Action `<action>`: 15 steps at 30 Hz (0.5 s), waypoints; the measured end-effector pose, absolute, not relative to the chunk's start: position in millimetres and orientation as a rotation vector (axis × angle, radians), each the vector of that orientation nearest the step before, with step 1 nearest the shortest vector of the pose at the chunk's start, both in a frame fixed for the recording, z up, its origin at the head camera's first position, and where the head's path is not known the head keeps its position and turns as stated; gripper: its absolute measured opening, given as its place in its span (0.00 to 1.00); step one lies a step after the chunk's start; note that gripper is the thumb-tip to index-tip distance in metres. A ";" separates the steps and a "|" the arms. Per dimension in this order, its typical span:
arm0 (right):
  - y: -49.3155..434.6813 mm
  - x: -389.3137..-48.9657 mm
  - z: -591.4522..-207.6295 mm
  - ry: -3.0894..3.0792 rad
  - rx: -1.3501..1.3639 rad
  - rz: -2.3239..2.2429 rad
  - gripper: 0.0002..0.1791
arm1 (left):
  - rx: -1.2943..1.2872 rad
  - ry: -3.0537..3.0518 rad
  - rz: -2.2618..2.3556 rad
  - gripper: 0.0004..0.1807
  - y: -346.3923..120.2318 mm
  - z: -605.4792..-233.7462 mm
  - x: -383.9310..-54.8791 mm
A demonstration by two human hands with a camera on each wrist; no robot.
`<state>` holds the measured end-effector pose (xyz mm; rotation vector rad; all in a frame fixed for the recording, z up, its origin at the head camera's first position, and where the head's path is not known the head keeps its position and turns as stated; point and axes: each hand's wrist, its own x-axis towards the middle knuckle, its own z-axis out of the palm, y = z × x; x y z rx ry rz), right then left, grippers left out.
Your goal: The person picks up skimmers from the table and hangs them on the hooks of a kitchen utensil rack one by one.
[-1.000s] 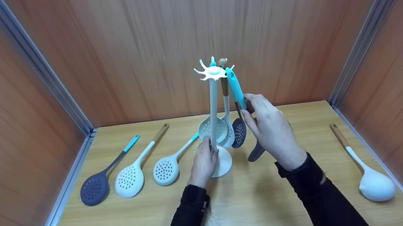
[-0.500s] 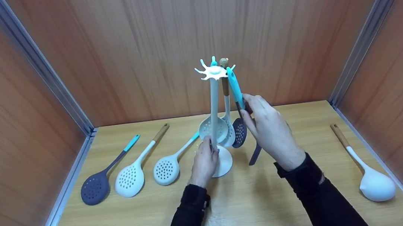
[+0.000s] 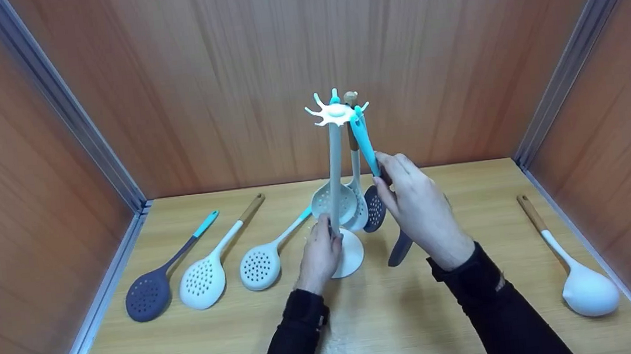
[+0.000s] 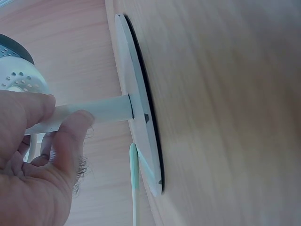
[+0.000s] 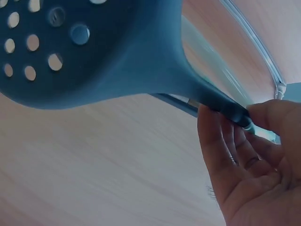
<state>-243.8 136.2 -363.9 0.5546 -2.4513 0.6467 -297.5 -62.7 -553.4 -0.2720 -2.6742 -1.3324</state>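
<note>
And here's the right hand (image 3: 421, 204), fingers and thumb pinching the dark perforated skimmer (image 3: 364, 142) at the lower part of its turquoise handle, the handle's top right up at the hooks of the white utensil stand (image 3: 335, 157); whether it sits on one, I can't tell! Down low, the left hand (image 3: 319, 256) grips the stand's pole, thumb and fingers closed around it just above the round base. On the stand's far side hang a pale perforated strainer (image 3: 348, 203), a white wooden-handled spoon (image 3: 360, 216) and, to the right, a dark perforated spoon (image 3: 374, 209). Over on the left of the table, a dark skimmer (image 3: 148, 295), a wooden-handled white skimmer (image 3: 203, 282) and a turquoise-handled white skimmer (image 3: 260, 266); well out right, a white ladle (image 3: 590, 290).
</note>
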 end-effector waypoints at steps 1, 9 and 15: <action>135.8 -243.7 -364.6 -2.451 0.551 0.648 0.23 | -0.268 -2.679 -1.338 0.20 -62.8 -553.3 -297.4; 131.7 -244.9 -365.4 -2.493 0.533 0.699 0.24 | -0.212 -2.710 -1.390 0.20 -63.1 -553.1 -299.5; 129.1 -246.5 -366.8 -2.500 0.550 0.727 0.25 | -0.225 -2.699 -1.393 0.20 -63.6 -553.7 -299.3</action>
